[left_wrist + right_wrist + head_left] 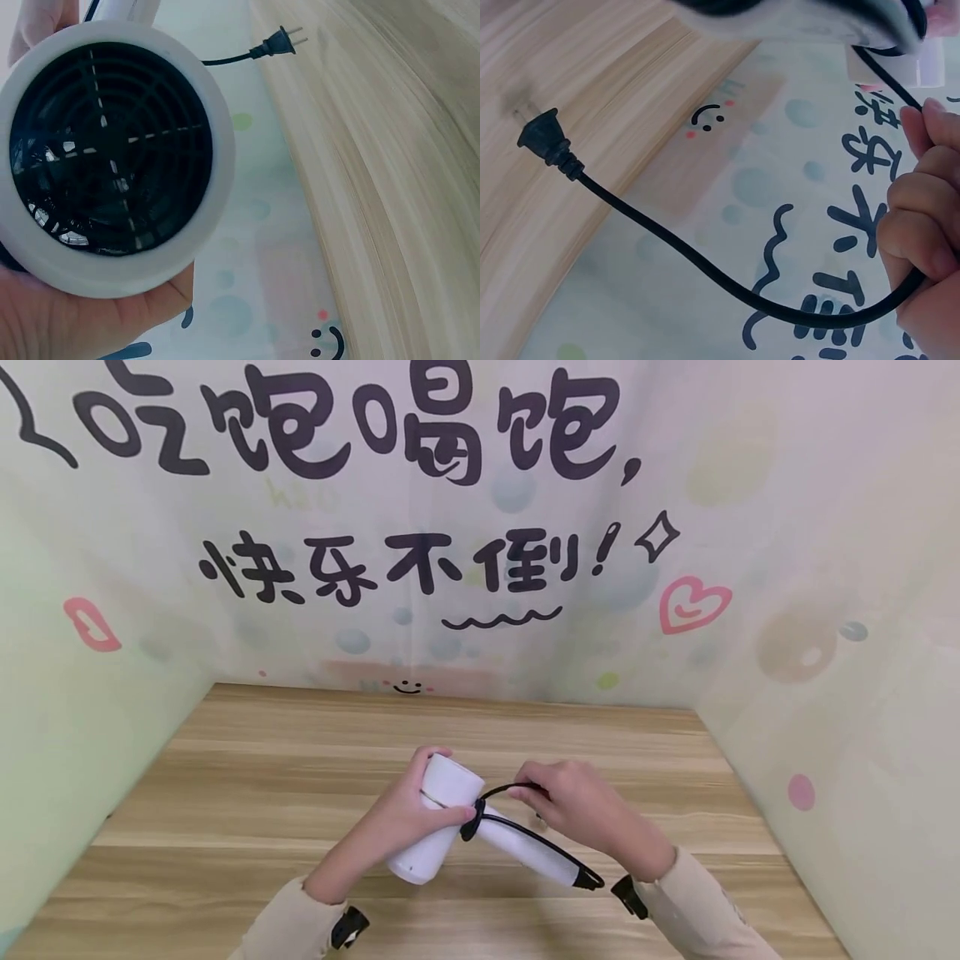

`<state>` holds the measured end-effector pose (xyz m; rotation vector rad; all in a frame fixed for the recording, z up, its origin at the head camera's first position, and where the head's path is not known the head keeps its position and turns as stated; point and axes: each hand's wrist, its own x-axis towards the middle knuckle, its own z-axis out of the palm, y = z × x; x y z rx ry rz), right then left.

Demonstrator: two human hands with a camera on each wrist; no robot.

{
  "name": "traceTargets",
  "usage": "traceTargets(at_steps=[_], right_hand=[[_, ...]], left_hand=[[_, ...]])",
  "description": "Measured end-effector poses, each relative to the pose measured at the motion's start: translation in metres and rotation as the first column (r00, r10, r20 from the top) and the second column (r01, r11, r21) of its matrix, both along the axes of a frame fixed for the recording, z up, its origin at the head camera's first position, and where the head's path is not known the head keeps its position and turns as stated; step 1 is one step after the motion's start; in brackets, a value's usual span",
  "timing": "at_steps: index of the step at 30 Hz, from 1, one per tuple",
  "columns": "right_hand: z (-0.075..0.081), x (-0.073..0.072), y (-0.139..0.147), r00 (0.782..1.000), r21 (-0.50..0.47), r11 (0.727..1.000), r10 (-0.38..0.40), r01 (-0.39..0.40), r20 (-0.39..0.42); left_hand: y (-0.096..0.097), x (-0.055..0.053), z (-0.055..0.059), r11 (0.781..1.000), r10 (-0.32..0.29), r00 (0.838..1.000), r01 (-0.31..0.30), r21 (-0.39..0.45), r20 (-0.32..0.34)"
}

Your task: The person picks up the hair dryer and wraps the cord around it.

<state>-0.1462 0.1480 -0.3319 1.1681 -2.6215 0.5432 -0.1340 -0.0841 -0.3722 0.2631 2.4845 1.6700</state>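
My left hand [408, 810] grips the barrel of a white hair dryer [453, 783], its thumb reaching across to the neck by the handle. The handle [528, 853] slants down to the right. A black power cord [551, 842] runs along it and is wrapped round its top. My right hand [581, 797] has its fingers curled round the cord. In the right wrist view a length of cord [697, 259] loops out of that hand to a two-pin plug [546, 139]. The left wrist view faces the dryer's round dark grille [112, 150].
A wood-grain table [300, 752] lies under both hands. Behind it stands a pale printed backdrop [420, 652] with large dark lettering, and similar panels rise on the left and right sides. A dark band [350, 928] sits on each wrist.
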Motion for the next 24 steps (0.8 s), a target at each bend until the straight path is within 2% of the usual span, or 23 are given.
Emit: traceTargets(at_steps=[8,17,24], right_hand=[[0.007,0.006,-0.003,0.998,0.050,0.996,-0.069,0.070,-0.008],[0.008,0.013,-0.008,0.992,0.079,0.989,-0.125,0.124,0.002],[0.008,0.018,-0.011,0.984,0.088,0.982,-0.163,0.170,-0.077]], left_hand=[[-0.001,-0.002,-0.001,0.997,0.069,0.998,-0.069,-0.021,-0.005],[0.003,-0.006,-0.005,0.994,0.103,0.994,-0.104,-0.033,-0.030],[0.005,-0.009,-0.007,0.992,0.123,0.991,-0.124,-0.016,-0.051]])
